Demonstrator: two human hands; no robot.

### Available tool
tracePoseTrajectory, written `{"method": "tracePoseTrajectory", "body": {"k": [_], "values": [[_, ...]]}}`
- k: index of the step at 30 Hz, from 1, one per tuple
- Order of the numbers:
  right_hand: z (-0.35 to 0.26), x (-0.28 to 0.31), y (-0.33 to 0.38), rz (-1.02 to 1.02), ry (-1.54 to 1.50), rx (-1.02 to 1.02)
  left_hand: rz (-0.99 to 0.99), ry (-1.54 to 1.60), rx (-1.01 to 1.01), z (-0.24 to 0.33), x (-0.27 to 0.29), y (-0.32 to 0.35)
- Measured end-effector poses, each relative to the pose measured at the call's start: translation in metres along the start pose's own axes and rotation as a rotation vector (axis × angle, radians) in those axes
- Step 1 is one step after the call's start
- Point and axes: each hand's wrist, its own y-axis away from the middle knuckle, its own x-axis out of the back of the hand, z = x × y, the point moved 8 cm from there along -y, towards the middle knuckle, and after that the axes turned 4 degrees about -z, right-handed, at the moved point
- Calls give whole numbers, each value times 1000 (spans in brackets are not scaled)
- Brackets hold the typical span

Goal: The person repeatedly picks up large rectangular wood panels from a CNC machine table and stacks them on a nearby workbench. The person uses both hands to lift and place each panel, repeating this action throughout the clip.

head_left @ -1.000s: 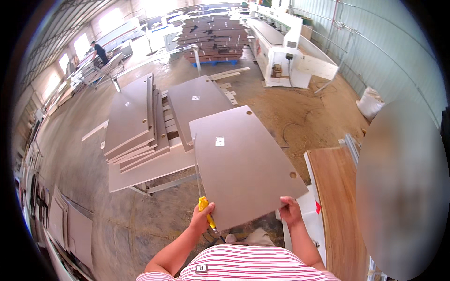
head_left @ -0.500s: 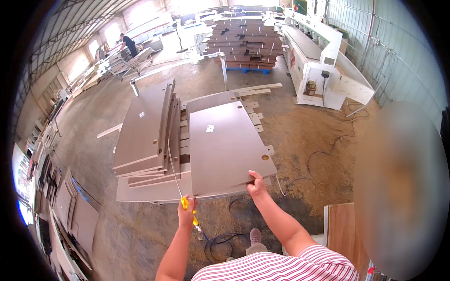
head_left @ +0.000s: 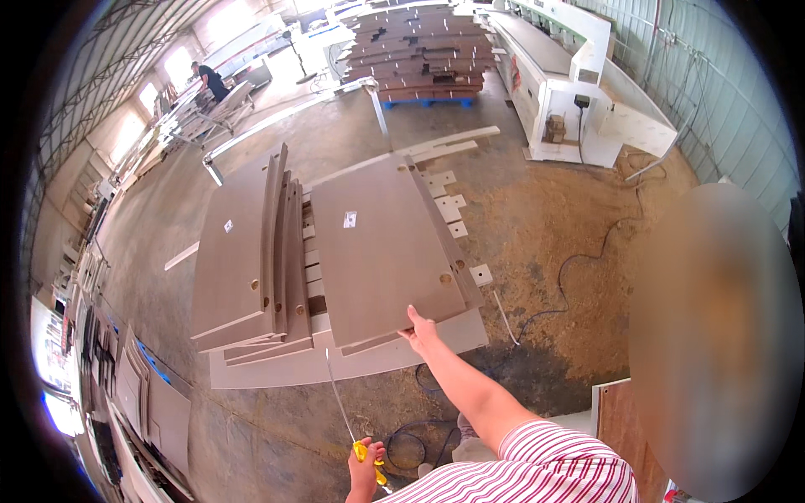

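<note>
My left hand is closed round a yellow air blow gun at the bottom of the view. Its long thin metal nozzle points up toward the front edge of the worktable board. With thumb on top and fingers underneath, my right hand grips the near edge of a grey-brown cabinet panel. This panel has round holes and a small white label, and it lies on another panel that shows along its right side. To its left is a stack of similar panels, slightly fanned out.
A pale board lies beneath both stacks. A white metal frame stands behind them. Dark hose or cable trails over the dusty floor. Further back are a brown panel pile, a white machine and another person.
The panel under my right hand has shifted left and now sits more squarely over the one beneath. My left hand has drawn the blow gun back, down toward my body.
</note>
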Motion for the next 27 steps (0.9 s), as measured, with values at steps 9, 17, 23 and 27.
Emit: {"method": "tracePoseTrajectory", "body": {"k": [9, 17, 23, 27], "values": [[2, -18, -25, 410, 178, -71, -73, -162, -13, 46, -35, 4], [12, 21, 81, -17, 239, -94, -384, -409, -18, 90, -8, 12], [69, 247, 297, 355, 300, -57, -971, -711, 149, 64, -9, 54], [147, 359, 468, 768, 244, 16, -1311, -979, 246, 38, -32, 103]]}}
